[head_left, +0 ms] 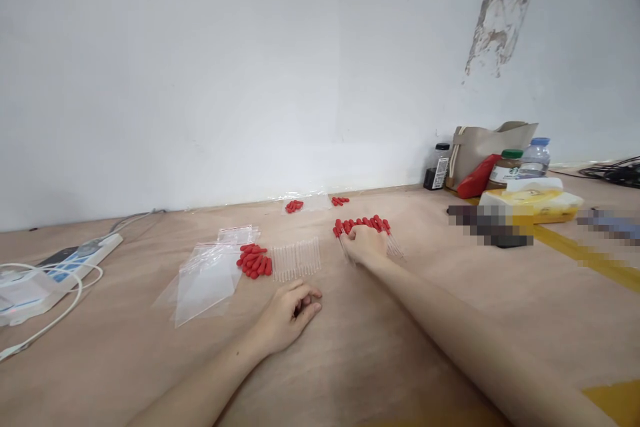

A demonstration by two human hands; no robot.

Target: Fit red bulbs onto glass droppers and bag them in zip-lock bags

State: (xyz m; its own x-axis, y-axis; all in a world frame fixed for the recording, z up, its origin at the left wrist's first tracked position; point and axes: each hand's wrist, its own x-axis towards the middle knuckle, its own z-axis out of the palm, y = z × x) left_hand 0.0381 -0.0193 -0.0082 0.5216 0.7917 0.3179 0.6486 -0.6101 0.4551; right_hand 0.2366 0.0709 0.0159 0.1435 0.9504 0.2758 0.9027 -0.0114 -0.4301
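My right hand [366,245] is at the row of glass droppers with red rubber bulbs [376,222]. Its fingers are closed at the left end of the row, on a dropper, and the palm hides part of the glass tubes. Resting on the table, my left hand [290,317] has loosely curled fingers, the thumb apart, and nothing visible in it. Just beyond it lies a row of bare glass tubes [296,260], side by side. Left of these is a pile of loose red rubber bulbs [254,261].
Clear zip bags [205,283] overlap on the left, near a power strip [65,273] with white cables. Small bags with red bulbs [294,206] lie by the wall. At right stand a dark bottle [437,167], a jar [505,170] and a yellow tissue pack [530,203].
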